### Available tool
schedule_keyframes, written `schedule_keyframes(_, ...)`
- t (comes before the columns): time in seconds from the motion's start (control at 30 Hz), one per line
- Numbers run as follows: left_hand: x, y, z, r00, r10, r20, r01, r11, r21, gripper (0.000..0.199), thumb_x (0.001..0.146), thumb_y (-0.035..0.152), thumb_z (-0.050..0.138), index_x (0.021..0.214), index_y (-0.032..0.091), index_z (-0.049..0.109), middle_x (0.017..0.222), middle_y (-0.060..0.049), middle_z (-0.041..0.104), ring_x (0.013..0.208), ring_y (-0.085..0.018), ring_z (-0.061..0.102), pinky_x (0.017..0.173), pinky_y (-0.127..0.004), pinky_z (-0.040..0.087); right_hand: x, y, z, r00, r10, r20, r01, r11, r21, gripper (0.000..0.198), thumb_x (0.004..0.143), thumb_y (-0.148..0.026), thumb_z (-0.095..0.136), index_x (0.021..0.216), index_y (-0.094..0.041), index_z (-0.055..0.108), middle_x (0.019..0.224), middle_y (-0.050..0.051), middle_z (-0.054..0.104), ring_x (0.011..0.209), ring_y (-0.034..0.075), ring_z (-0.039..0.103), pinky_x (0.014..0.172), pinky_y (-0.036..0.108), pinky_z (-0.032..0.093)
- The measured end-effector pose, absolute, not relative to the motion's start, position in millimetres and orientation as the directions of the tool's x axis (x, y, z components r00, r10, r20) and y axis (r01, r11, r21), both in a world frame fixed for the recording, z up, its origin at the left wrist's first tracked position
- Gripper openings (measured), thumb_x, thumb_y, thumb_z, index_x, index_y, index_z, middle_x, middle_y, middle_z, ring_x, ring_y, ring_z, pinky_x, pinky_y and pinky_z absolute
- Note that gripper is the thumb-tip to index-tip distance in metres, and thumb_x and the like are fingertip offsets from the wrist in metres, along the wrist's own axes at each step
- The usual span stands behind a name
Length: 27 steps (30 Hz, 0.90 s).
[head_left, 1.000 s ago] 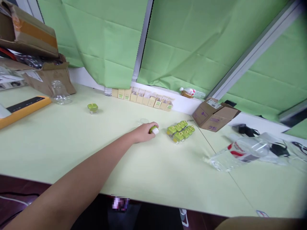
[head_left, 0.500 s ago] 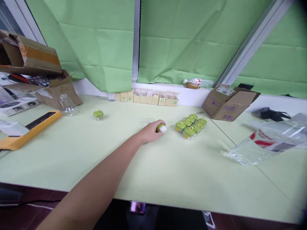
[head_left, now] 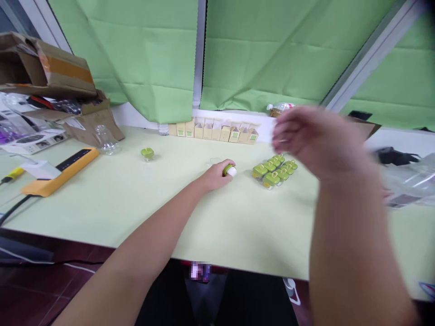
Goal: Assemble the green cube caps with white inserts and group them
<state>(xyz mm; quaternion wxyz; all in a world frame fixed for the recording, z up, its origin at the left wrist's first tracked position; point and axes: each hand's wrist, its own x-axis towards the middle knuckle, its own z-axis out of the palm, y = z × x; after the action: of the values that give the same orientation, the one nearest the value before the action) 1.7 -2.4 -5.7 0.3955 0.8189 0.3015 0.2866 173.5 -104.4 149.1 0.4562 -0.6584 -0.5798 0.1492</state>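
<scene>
My left hand (head_left: 215, 175) is closed around a small green-and-white container (head_left: 231, 170), held on its side low over the table, its white end facing right. Just behind that hand lies a clear, thin-rimmed piece (head_left: 215, 160). My right hand (head_left: 306, 138) is in the air at the right, smeared by motion, and its fingers do not show clearly. Below and left of it stands a cluster of small clear containers with green lids (head_left: 272, 177), several with pale loops on top. A single green-lidded container (head_left: 147, 153) sits apart on the left.
Small open cardboard boxes (head_left: 216, 132) line the back of the pale table (head_left: 238, 226). On the left are an orange power strip (head_left: 61, 174), a clear bottle (head_left: 107, 141) and stacked cartons (head_left: 68, 77). A large clear bottle (head_left: 413, 183) lies at the right, partly behind my right arm.
My right arm has come into view from the lower right, its hand raised above the table. My left hand keeps its hold on the container. The camera view has shifted slightly.
</scene>
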Motion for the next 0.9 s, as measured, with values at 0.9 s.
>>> schedule_keyframes(0.9, -5, 18, -29, 0.464, 0.815, 0.347, 0.236, -0.491, 0.839, 0.045, 0.080, 0.018, 0.058, 0.125, 0.021, 0.058, 0.103, -0.004, 0.068, 0.076, -0.014, 0.063, 0.074, -0.026, 0.053, 132, -11, -24, 0.306, 0.952, -0.015, 0.054, -0.033, -0.998, 0.030, 0.071, -0.035, 0.078, 0.086, -0.018, 0.058, 0.078, 0.004, 0.070, 0.064, 0.015, 0.068, 0.063, 0.025, 0.057)
